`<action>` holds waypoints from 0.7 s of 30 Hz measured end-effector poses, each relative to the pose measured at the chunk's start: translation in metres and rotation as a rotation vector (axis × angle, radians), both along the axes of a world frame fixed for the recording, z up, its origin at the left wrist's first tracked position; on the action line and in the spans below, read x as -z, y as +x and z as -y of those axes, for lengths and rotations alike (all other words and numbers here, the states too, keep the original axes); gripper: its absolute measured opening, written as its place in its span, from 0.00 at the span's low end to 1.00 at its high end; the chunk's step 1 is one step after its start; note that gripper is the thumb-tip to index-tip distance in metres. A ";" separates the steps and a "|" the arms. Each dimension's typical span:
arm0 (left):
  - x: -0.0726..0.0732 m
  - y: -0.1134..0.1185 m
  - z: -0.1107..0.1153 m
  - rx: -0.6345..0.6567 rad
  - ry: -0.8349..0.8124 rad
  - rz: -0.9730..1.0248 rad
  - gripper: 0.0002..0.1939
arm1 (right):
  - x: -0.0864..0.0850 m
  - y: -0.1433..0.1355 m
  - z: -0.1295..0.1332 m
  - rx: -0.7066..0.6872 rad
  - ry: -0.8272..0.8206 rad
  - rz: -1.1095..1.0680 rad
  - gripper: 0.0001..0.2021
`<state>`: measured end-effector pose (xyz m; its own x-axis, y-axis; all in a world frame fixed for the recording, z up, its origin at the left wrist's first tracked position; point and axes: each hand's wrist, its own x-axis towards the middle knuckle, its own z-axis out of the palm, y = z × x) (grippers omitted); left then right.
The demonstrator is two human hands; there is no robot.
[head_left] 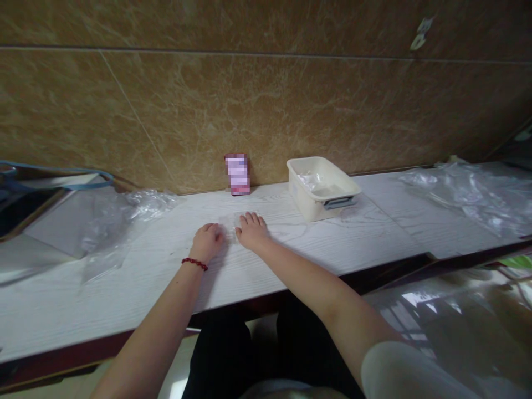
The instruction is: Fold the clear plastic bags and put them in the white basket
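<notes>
My left hand (206,244), with a dark red beaded bracelet (194,263) at the wrist, has its fingers curled closed at the left end of a small clear plastic bag (230,226). The bag is thin and see-through, so its outline is hard to make out. On its right part my right hand (252,230) lies flat, palm down, fingers stretched out and pressing it to the white wood-grain table (245,277). Whatever is under the right palm is hidden.
A phone (238,174) leans against the brown wall. Right of it stands a cream plastic bin (305,197) with some clear plastic inside. Clear plastic bags (461,191) lie far right, and more clear plastic (152,204) lies left beside a white box (62,221).
</notes>
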<state>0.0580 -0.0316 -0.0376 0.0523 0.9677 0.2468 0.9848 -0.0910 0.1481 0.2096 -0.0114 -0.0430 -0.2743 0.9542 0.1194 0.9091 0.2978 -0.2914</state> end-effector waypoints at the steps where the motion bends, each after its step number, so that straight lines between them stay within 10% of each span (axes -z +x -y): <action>1: -0.003 0.005 0.000 0.012 0.042 -0.002 0.19 | 0.000 0.000 0.000 0.003 -0.005 0.002 0.26; 8: -0.008 0.050 -0.019 0.393 -0.100 0.166 0.21 | -0.005 0.000 -0.001 -0.020 -0.101 0.129 0.27; 21: 0.012 0.014 -0.017 0.002 -0.120 -0.041 0.26 | -0.003 0.020 -0.007 0.103 -0.102 0.039 0.26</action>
<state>0.0723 -0.0147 -0.0500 0.0617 0.9900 0.1270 0.9901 -0.0769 0.1178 0.2297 -0.0048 -0.0396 -0.1767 0.9842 0.0115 0.9445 0.1729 -0.2795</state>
